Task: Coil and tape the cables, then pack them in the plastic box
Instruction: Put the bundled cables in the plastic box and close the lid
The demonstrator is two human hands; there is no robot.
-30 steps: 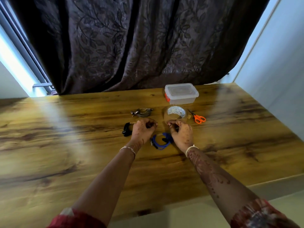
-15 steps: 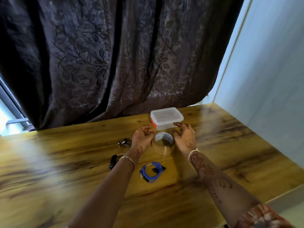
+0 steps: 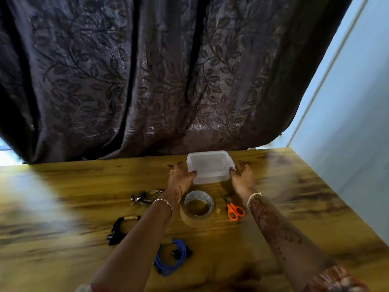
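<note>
A clear plastic box (image 3: pixel 209 166) with its lid on stands at the far side of the wooden table. My left hand (image 3: pixel 180 179) grips its left end and my right hand (image 3: pixel 242 178) grips its right end. A coiled blue cable (image 3: pixel 171 257) lies near me between my forearms. A coiled black cable (image 3: pixel 120 229) lies to its left, partly under my left forearm. A grey coiled cable (image 3: pixel 145 198) lies further back on the left. A roll of brown tape (image 3: pixel 196 208) stands between my wrists.
Orange-handled scissors (image 3: pixel 233 209) lie right of the tape, beside my right wrist. A dark patterned curtain (image 3: pixel 147 81) hangs behind the table. A pale wall (image 3: pixel 357 133) rises at the right. The table's (image 3: pixel 63 239) left part is lit by a window.
Both hands moved away from the cables, past the tape roll, and took hold of the plastic box's two ends. The view tilted upward.
</note>
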